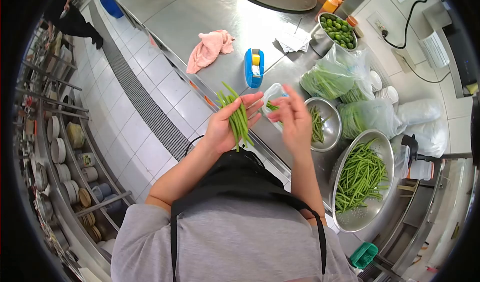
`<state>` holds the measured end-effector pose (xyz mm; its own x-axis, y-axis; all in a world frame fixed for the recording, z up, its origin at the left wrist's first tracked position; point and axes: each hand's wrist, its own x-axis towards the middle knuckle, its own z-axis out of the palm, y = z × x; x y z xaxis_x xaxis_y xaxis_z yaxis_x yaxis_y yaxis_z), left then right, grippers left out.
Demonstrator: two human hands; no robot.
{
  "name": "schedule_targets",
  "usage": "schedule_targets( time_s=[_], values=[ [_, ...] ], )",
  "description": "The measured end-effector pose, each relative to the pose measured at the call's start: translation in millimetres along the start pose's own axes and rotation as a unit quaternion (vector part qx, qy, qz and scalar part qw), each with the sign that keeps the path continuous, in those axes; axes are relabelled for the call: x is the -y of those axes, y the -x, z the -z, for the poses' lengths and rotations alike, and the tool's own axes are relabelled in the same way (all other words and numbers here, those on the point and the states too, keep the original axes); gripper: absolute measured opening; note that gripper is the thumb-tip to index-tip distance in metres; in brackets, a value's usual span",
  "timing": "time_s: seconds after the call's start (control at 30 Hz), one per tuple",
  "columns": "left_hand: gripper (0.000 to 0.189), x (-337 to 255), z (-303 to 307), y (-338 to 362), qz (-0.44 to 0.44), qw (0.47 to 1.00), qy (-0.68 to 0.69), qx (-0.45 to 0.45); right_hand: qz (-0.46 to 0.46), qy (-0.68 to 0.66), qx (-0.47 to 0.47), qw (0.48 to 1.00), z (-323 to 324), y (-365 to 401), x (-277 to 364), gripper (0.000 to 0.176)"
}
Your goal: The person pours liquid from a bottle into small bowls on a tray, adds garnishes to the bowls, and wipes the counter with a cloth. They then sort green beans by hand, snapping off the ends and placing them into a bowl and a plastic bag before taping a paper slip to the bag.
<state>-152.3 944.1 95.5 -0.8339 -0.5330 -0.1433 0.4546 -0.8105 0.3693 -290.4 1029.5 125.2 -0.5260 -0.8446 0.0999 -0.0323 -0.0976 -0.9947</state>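
Note:
A small bunch of green beans (238, 118) lies across the palm of my left hand (223, 127), its thumb over them and its fingers partly stretched. My right hand (292, 119) is raised just to the right, somewhat blurred, fingers apart and nothing visible in them. Behind it is a small clear plastic bag (273, 93) with some green in it, partly hidden. A steel bowl (332, 127) beside my right hand has bean pieces in it. Closer to my body, on the right, a big steel colander (388, 182) contains many loose green beans.
Bags of green vegetables (327, 79) stand behind the bowl, near a pot of green limes (340, 31). A blue tape dispenser (254, 69), pink cloth (210, 49) and paper slips (294, 38) rest on the steel counter (172, 27). A person (70, 12) stands far left, beyond dish shelves.

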Motion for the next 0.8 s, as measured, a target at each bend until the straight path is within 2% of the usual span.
schedule_targets(
  time_s=[0.03,0.07,0.13,0.17,0.2,0.23,0.27,0.3,0.37,0.43,0.5,0.53,0.6,0.63,0.67,0.7,0.77,0.8],
  values=[
    [0.031,2,-3,-1,-0.030,0.999,0.003,-0.010,-0.029,-0.055,0.035,0.997,-9,2,-1,0.030],
    [0.031,4,-5,-3,-0.029,0.999,0.005,-0.012,-0.031,-0.055,0.035,0.997,-13,6,0,0.030],
    [0.032,8,-8,-6,-0.083,0.982,-0.168,0.011,0.038,0.090,0.188,0.977,-16,11,-1,0.029],
    [0.032,10,-12,-7,-0.076,0.983,-0.168,0.013,0.035,0.091,0.182,0.979,-16,13,-4,0.029],
    [0.032,10,-19,-8,-0.174,0.913,-0.369,0.010,-0.022,0.033,0.206,0.978,-14,15,-9,0.029],
    [0.035,12,-23,-10,-0.264,0.793,-0.548,0.012,-0.076,-0.026,0.226,0.971,-12,16,-10,0.028],
    [0.030,12,-23,-11,-0.288,0.724,-0.627,0.002,-0.087,-0.084,0.251,0.960,-6,17,-7,0.034],
    [0.030,14,-24,-14,-0.286,0.727,-0.624,0.011,-0.086,-0.080,0.243,0.963,2,17,-11,0.034],
    [0.023,19,-26,-20,-0.240,0.732,-0.625,0.125,-0.120,-0.030,0.303,0.945,18,18,-23,0.036],
    [0.020,19,-30,-28,-0.234,0.717,-0.638,0.151,-0.106,0.016,0.291,0.951,21,20,-16,0.035],
    [0.022,17,-39,-38,-0.249,0.677,-0.663,0.200,-0.005,0.013,0.179,0.984,20,21,-13,0.030],
    [0.022,16,-43,-44,-0.252,0.681,-0.658,0.200,0.010,0.028,0.155,0.987,21,16,-13,0.028],
    [0.026,12,-50,-55,-0.236,0.656,-0.680,0.227,0.142,0.177,0.054,0.972,23,3,-4,0.022],
    [0.026,8,-53,-56,-0.238,0.659,-0.677,0.224,0.141,0.182,0.057,0.971,27,-5,-4,0.022],
    [0.029,1,-57,-56,-0.245,0.678,-0.662,0.203,0.055,0.041,0.047,0.997,35,-13,-3,0.018],
    [0.031,-5,-56,-57,-0.253,0.696,-0.647,0.181,-0.034,-0.101,0.036,0.994,41,-21,0,0.015],
    [0.031,-20,-38,-61,-0.263,0.702,-0.644,0.150,-0.024,-0.144,0.023,0.989,46,-27,5,0.012],
    [0.028,-25,-29,-60,-0.223,0.684,-0.687,0.098,-0.014,-0.192,0.002,0.981,45,-29,6,0.009]
  ],
)
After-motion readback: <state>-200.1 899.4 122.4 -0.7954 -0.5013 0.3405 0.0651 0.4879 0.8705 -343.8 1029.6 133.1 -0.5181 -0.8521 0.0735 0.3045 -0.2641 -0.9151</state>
